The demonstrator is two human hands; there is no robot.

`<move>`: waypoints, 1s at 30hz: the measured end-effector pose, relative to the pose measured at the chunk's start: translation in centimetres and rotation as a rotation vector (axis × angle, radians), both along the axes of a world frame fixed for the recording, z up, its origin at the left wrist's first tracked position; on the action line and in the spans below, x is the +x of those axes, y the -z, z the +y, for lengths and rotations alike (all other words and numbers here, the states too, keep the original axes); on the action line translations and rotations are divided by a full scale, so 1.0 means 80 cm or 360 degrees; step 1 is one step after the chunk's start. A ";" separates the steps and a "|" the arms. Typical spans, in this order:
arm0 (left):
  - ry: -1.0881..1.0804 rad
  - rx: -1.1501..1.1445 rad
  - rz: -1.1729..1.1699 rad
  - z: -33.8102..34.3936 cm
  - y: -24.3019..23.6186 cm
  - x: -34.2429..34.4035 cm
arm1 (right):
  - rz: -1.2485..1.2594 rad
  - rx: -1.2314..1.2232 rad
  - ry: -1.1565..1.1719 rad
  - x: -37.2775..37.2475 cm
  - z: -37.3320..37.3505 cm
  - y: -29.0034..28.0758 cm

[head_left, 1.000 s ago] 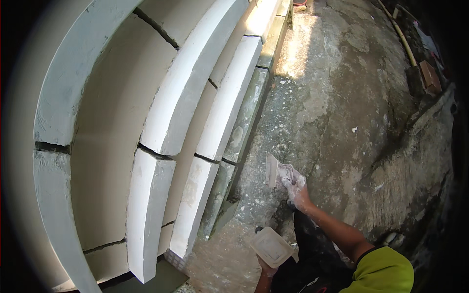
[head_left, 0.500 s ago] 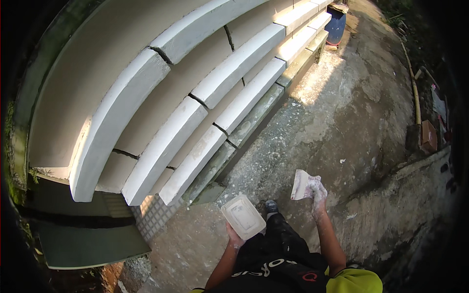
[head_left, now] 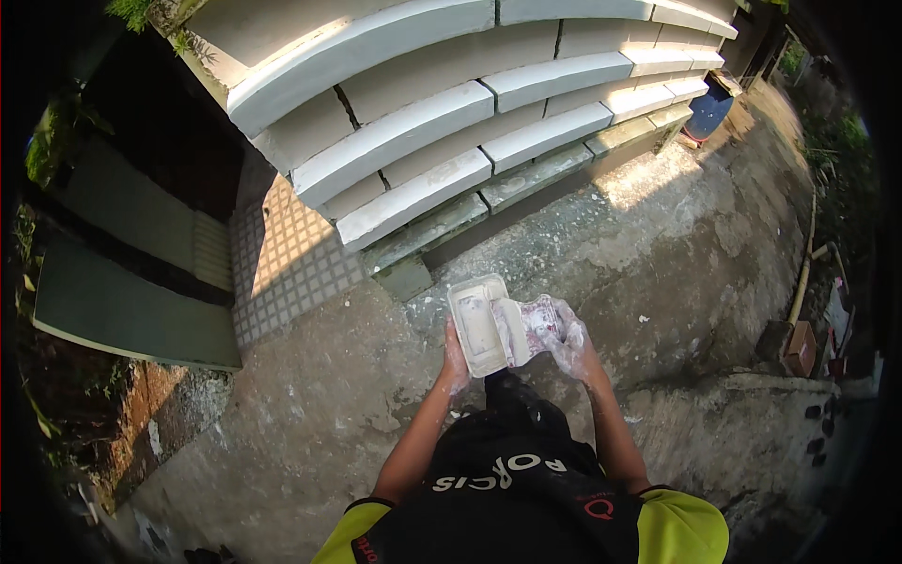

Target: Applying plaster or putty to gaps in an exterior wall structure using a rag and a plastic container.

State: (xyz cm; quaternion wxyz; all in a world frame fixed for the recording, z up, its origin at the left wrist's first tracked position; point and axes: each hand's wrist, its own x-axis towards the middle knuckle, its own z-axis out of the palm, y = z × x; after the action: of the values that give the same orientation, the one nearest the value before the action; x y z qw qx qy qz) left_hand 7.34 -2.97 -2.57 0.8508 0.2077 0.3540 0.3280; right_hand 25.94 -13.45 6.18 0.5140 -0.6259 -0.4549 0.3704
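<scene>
In my left hand [head_left: 455,359] is a shallow rectangular plastic tub [head_left: 459,310], pale and smeared with white paste, its fingers closed on the near left side. My right hand [head_left: 569,344] is coated in white and grips a flat scraper [head_left: 540,322] with reddish marks. The scraper's pale broad end lies over the tub's right side, covering part of the inside. Whether its edge touches the paste I cannot tell. Beyond my hands rise curved tiers of white-coated ledges [head_left: 550,133], with dark gaps between their blocks.
Rough concrete ground [head_left: 310,442] spreads around my feet. Patterned tiles [head_left: 282,268] and a dark green curved panel [head_left: 132,305] are at the left. A blue barrel [head_left: 711,111] stands at the far right, with a reddish box [head_left: 800,349] and a pole [head_left: 805,273] along the right edge.
My right hand has brought the scraper leftward from out at the side to over the tub. The view has turned left, showing more of the tiles and the green panel.
</scene>
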 end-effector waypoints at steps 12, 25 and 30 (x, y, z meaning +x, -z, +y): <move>-0.0189 0.0213 -0.0215 -0.091 -0.073 -0.056 | -0.1190 0.0159 0.0244 -0.106 -0.055 -0.018; -0.0492 0.0338 0.0079 -0.151 -0.058 -0.013 | -0.0960 0.0039 0.0239 -0.078 -0.118 -0.030; -0.0392 0.0757 0.0307 -0.169 -0.016 0.029 | -0.0323 0.0107 0.0067 -0.007 -0.113 -0.048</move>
State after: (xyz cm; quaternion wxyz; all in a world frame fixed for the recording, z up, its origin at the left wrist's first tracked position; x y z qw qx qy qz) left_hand 9.66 -16.53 -1.27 0.6943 0.3872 0.3690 0.4815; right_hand 25.36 -22.47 9.99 0.4935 -0.6520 -0.5036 0.2787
